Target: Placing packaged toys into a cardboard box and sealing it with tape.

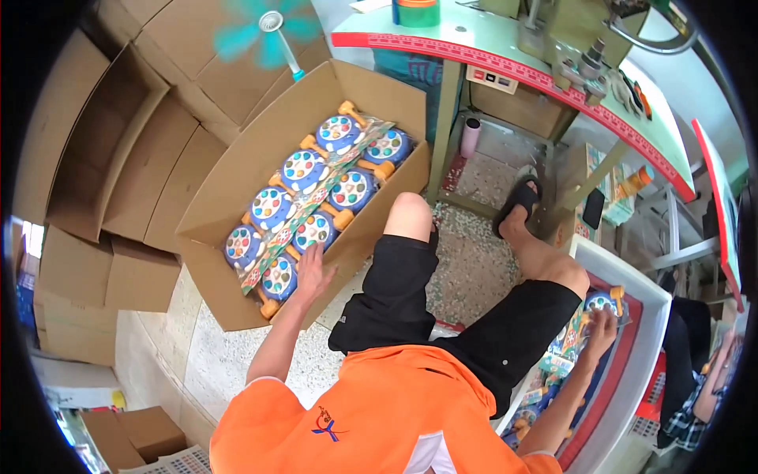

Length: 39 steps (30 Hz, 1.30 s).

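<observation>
My left hand (314, 272) is at the near edge of an open cardboard carton (225, 304), its fingers stretched out beside the packed toys and holding nothing. Inside the carton, round blue toys (314, 231) with coloured buttons and orange handles lie in two rows. Printed card strips (304, 204) run between the rows. On my right, my right hand (602, 332) reaches into a white bin (651, 316) and grips another blue toy (600, 302) with an orange end. More toys and printed cards lie lower in that bin, partly behind my forearm.
Large cardboard boxes (118, 158) stand at the left. A turquoise fan (271, 22) spins behind the carton. Ahead is a red-edged workbench (505, 51) with a machine (588, 63); a pink bottle (470, 137) stands below. Another person's arm (714, 379) shows at far right.
</observation>
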Motion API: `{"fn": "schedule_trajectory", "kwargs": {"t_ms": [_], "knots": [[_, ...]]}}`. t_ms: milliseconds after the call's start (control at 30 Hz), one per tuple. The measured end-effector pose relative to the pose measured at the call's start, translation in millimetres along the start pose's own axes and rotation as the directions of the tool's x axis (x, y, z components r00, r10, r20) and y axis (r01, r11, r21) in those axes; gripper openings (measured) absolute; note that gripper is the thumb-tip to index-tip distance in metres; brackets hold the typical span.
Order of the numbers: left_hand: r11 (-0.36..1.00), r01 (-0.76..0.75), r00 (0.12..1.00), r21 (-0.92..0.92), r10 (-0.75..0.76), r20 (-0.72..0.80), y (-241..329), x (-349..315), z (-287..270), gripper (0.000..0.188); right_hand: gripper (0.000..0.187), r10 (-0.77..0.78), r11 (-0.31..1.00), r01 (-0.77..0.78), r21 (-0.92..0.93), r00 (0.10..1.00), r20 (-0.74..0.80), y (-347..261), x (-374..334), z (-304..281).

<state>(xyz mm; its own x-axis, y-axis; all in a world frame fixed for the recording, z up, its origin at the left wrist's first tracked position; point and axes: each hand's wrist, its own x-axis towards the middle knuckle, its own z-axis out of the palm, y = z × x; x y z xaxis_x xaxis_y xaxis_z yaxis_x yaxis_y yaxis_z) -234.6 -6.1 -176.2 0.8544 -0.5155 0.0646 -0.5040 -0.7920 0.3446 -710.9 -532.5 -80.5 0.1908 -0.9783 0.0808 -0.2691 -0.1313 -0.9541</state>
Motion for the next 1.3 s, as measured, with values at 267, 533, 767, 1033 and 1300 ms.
{"fn": "schedule_trajectory", "kwargs": {"t_ms": [267,533,767,1033,1300], "knots": [[0.997,-0.018,0.999,0.078,0.015,0.028,-19,-7,5,0.084,0.025,-0.387,0.922,0.363,0.138,0.837,0.388,-171,10,126],[0.957,-0.003,0.996,0.290,-0.024,0.091,-21,9,6,0.100,0.025,-0.441,0.628,0.775,-0.076,0.435,0.785,-176,-10,246],[0.988,0.063,0.993,0.138,-0.076,0.088,-24,28,-6,0.106,0.028,-0.254,0.738,0.674,-0.033,0.323,0.912,-165,17,355],[0.990,0.105,0.984,0.090,-0.117,0.138,-37,45,3,0.107,0.028,-0.568,0.614,0.754,0.232,0.218,0.794,-279,15,539],[0.971,0.199,0.927,0.130,-0.230,0.296,-4,65,-58,0.100,0.039,-0.431,0.696,0.713,0.082,0.324,0.842,-329,21,564]]}}
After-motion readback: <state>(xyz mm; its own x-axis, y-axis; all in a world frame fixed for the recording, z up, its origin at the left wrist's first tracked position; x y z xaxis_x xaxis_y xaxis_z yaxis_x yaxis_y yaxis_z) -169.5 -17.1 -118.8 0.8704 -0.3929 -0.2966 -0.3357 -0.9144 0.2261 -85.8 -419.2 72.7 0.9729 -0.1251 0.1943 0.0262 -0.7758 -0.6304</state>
